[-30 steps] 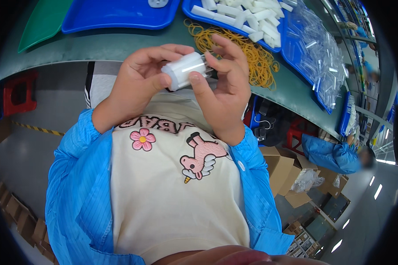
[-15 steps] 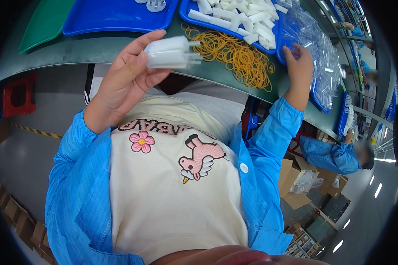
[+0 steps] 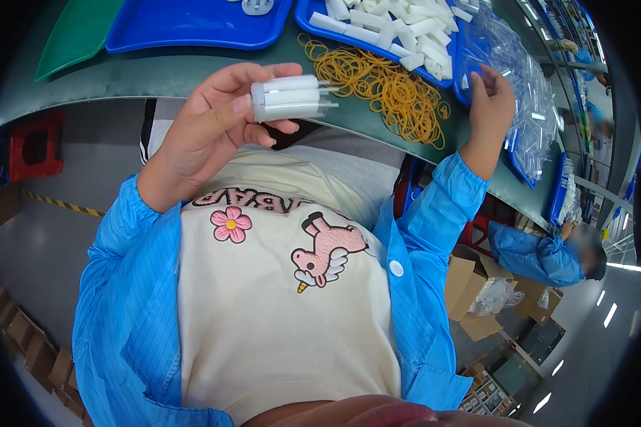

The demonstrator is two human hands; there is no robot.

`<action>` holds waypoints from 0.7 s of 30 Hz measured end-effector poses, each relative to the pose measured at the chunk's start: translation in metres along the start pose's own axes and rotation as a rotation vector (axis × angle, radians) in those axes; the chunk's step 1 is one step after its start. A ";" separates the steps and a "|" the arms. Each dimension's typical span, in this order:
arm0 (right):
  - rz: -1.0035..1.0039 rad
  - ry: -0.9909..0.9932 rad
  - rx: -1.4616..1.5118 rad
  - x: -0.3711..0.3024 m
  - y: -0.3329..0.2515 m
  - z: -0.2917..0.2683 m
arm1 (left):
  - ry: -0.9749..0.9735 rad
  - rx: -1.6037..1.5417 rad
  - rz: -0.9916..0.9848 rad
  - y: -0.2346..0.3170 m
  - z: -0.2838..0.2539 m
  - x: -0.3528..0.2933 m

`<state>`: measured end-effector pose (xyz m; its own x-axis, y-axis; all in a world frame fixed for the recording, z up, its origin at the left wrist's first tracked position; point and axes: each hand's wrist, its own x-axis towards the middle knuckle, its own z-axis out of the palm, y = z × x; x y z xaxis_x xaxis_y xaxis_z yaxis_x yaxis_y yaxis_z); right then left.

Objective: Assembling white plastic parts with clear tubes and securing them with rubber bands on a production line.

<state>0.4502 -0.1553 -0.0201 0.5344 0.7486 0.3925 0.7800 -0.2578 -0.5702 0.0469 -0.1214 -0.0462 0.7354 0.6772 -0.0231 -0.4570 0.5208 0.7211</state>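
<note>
My left hand [image 3: 210,124] holds up a bundle of white plastic tubes [image 3: 288,98] in front of the green table edge [image 3: 157,75], thumb and fingers pinching its left end. My right hand [image 3: 490,99] reaches right to a pile of clear plastic bags [image 3: 527,92], its fingers touching them; whether it grips one is unclear. Between the two hands a heap of yellow rubber bands [image 3: 392,92] lies on the table. Behind it a blue tray [image 3: 454,75] is filled with loose white tubes [image 3: 399,32].
A second blue tray [image 3: 192,25] and a green tray [image 3: 75,39] lie at the far left of the table. Another person in a blue coat [image 3: 541,256] sits at the right. Cardboard boxes [image 3: 470,299] stand on the floor, and a red stool [image 3: 32,146] at the left.
Both hands held the tube bundle a second ago. The right hand let go and reached right to the clear bags; the left hand keeps the bundle raised.
</note>
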 end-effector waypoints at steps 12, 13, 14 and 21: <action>0.105 -0.249 1.386 -0.083 -0.065 0.014 | -0.013 0.168 0.031 0.000 0.000 0.001; 0.083 -0.325 1.432 -0.091 -0.070 0.017 | -0.013 0.170 0.028 0.001 0.000 0.002; 0.073 -0.337 1.414 -0.097 -0.078 0.018 | -0.012 0.178 0.024 0.001 0.000 0.002; 0.084 -0.436 1.323 -0.122 -0.094 0.028 | 0.008 0.189 0.069 -0.002 0.001 0.003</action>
<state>0.3024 -0.2051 -0.0348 0.2298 0.9504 0.2096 -0.2622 0.2679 -0.9271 0.0506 -0.1210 -0.0465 0.7012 0.7125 0.0259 -0.4038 0.3670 0.8380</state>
